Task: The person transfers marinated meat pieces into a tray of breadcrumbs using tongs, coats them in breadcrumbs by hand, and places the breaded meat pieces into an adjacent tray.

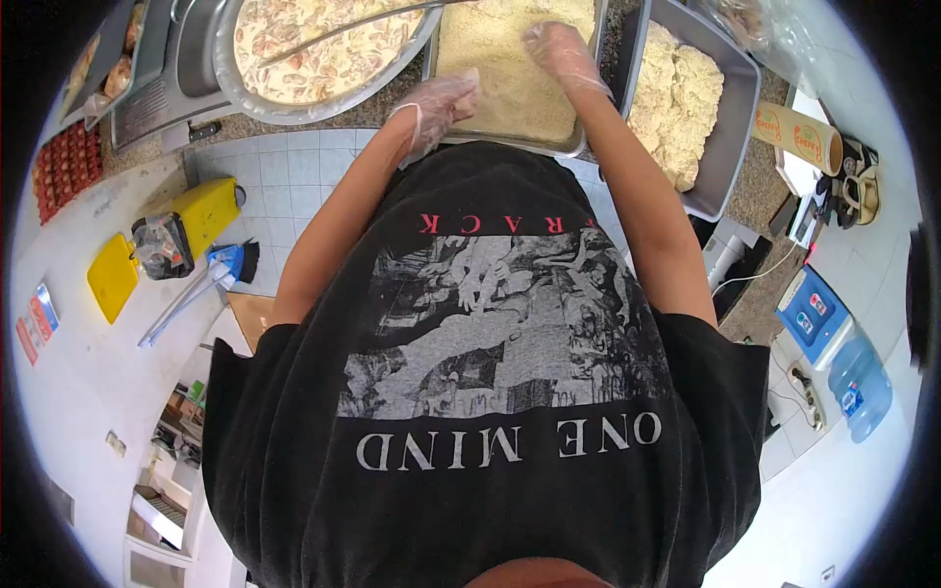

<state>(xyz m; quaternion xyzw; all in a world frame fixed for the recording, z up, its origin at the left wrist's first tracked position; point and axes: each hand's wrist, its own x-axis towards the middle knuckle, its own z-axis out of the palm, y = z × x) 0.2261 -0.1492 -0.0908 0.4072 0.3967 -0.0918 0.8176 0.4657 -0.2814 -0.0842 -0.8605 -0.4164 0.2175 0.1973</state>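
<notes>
Both hands wear clear plastic gloves. My left hand [436, 110] is over the near left corner of a metal tray [554, 149] of pale crumbs or flour [505, 73]. Its fingers are curled together; whether they hold a piece is unclear. My right hand [567, 57] touches the crumbs near the tray's right side with fingers bunched, and their contents are hidden. Left of the tray stands a large round bowl [227, 69] of pieces in creamy liquid [304, 49], with a long metal utensil [343, 27] across it. A grey bin [742, 108] at the right holds coated pieces [676, 103].
Beyond the bowl at left are a sink [201, 49], a knife [204, 131] and red egg trays [67, 169]. A paper roll [799, 137] lies right of the grey bin. A yellow pedal bin [204, 216] and blue broom [233, 263] stand below the counter.
</notes>
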